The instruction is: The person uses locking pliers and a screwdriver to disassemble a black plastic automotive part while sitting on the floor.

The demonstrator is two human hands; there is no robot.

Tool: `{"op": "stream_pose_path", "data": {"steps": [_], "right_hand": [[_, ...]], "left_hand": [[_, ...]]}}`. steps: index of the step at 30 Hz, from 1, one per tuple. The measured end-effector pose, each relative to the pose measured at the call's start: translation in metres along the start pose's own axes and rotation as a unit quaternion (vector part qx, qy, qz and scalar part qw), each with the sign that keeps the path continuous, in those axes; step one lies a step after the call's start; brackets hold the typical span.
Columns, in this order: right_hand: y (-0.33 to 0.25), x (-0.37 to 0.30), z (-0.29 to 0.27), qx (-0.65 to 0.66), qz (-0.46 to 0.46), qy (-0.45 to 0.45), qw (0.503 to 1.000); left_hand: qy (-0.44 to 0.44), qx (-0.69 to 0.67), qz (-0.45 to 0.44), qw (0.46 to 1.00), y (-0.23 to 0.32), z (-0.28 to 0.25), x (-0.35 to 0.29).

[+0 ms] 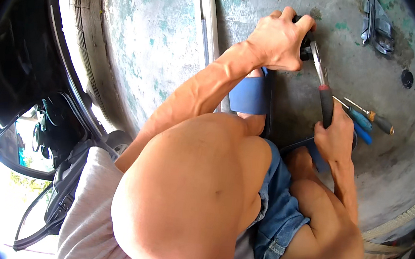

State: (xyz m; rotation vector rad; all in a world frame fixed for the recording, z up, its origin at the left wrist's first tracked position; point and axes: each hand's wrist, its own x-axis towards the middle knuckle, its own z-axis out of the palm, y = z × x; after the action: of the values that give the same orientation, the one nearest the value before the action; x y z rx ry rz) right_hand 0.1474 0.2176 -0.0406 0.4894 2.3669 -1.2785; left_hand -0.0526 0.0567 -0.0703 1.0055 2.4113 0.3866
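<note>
Head view: left hand (280, 42) curls around a black part (305, 53), farther and left of the right hand (336, 135), which grips a black-handled tool (325, 95) slanting far-left toward it.

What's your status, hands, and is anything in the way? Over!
Left hand: gripping black part. Right hand: holding black-and-red-handled tool, metal end at the part. Screwdrivers near right hand, seemingly not blocking.
</note>
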Motion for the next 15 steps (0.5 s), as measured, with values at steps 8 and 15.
{"op": "stream_pose_path", "data": {"steps": [8,15], "right_hand": [[0.019,0.009,0.007,-0.006,-0.046,0.021,0.999],[0.045,0.025,0.026,0.006,-0.141,0.077,0.987]], "left_hand": [[-0.025,-0.046,-0.001,0.999,-0.007,-0.003,0.002],[-0.030,-0.068,-0.001,0.997,-0.007,-0.004,0.001]]}}
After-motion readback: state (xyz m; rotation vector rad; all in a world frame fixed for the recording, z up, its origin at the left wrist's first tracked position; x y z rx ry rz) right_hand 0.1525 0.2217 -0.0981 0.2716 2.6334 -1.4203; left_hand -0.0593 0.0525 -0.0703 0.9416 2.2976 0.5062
